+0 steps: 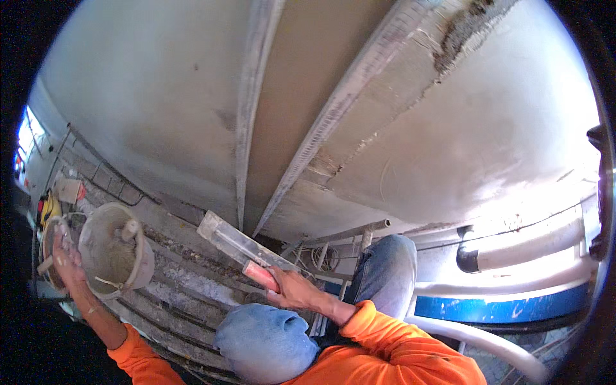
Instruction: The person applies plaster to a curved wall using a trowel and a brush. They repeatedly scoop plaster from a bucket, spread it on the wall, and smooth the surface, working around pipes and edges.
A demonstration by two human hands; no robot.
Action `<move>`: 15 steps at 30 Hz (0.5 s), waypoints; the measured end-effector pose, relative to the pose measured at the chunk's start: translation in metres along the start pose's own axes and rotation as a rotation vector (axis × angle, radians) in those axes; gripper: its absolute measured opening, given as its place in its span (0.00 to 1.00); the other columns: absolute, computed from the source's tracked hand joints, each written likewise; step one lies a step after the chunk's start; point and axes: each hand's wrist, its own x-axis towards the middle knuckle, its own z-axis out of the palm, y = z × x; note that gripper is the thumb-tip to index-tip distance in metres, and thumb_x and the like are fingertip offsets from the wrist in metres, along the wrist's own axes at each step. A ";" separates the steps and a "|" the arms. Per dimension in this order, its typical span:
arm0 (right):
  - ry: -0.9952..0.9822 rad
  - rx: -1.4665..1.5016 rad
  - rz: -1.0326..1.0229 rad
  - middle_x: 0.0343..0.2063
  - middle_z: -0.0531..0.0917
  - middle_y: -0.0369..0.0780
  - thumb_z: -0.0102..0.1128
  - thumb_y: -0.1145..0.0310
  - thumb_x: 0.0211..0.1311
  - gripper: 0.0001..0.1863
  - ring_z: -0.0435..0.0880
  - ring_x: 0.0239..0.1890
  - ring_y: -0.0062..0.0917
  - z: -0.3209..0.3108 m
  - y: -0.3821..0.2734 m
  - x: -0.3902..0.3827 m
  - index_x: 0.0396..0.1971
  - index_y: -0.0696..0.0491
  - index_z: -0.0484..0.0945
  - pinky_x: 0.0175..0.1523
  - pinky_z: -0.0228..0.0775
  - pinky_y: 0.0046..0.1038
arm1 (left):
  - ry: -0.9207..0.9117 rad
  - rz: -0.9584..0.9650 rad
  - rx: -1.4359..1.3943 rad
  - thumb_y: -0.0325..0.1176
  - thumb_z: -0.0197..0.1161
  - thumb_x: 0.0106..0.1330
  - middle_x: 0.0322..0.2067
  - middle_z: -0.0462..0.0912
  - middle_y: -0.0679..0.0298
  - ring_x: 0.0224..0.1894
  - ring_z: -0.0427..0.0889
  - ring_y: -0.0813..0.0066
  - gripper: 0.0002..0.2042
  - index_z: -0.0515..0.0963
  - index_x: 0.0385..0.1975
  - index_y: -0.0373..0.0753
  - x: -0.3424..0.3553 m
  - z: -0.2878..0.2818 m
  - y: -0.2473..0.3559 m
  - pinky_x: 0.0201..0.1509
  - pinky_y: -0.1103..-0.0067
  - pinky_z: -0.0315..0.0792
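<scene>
My right hand (296, 290) is closed round the red handle of a plastering trowel (221, 237). Its long grey blade slants up to the left, above my bent knees and apart from the wall. Far to the left, my left hand (68, 263) is at a round, plaster-stained vessel (48, 240), fingers curled against it; a short light stub (45, 264) sticks out beside them. What the fingers grip is too small to make out. Right beside that hand stands a whitish bucket (146, 266) with grey mix and a pale, round-ended object (131, 230) inside.
A smooth plastered wall (160, 96) fills the upper view, with two long pale straight strips (253, 102) and a rough patch (459, 42). Stained planks (186, 285) lie under the bucket. White pipes (532, 250) and a blue band (500, 309) are at the right.
</scene>
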 end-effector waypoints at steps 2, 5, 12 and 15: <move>0.035 -0.042 -0.023 0.34 0.84 0.64 0.67 0.57 0.62 0.34 0.84 0.40 0.62 0.002 0.001 -0.003 0.57 0.65 0.66 0.48 0.77 0.56 | 0.000 0.009 -0.053 0.45 0.65 0.72 0.37 0.76 0.76 0.27 0.66 0.90 0.20 0.81 0.59 0.45 0.035 -0.017 0.000 0.26 0.88 0.58; 0.058 -0.043 -0.021 0.33 0.84 0.63 0.66 0.56 0.62 0.34 0.84 0.39 0.63 0.003 0.001 -0.002 0.57 0.65 0.65 0.47 0.77 0.57 | -0.081 0.044 0.073 0.42 0.62 0.74 0.41 0.76 0.75 0.28 0.64 0.88 0.19 0.80 0.61 0.45 0.097 -0.023 -0.012 0.26 0.89 0.57; 0.080 -0.026 0.021 0.37 0.84 0.62 0.66 0.58 0.60 0.34 0.84 0.42 0.62 0.000 -0.001 -0.002 0.60 0.62 0.67 0.50 0.76 0.55 | -0.293 0.144 0.095 0.43 0.56 0.77 0.51 0.74 0.70 0.36 0.66 0.81 0.22 0.74 0.67 0.43 0.160 -0.046 -0.053 0.37 0.83 0.63; 0.028 -0.037 0.037 0.42 0.85 0.62 0.66 0.56 0.62 0.34 0.85 0.46 0.60 -0.007 0.000 0.000 0.62 0.60 0.67 0.53 0.76 0.55 | -0.114 0.235 0.236 0.42 0.55 0.78 0.65 0.74 0.63 0.58 0.77 0.66 0.25 0.70 0.71 0.40 0.146 -0.067 -0.057 0.58 0.73 0.72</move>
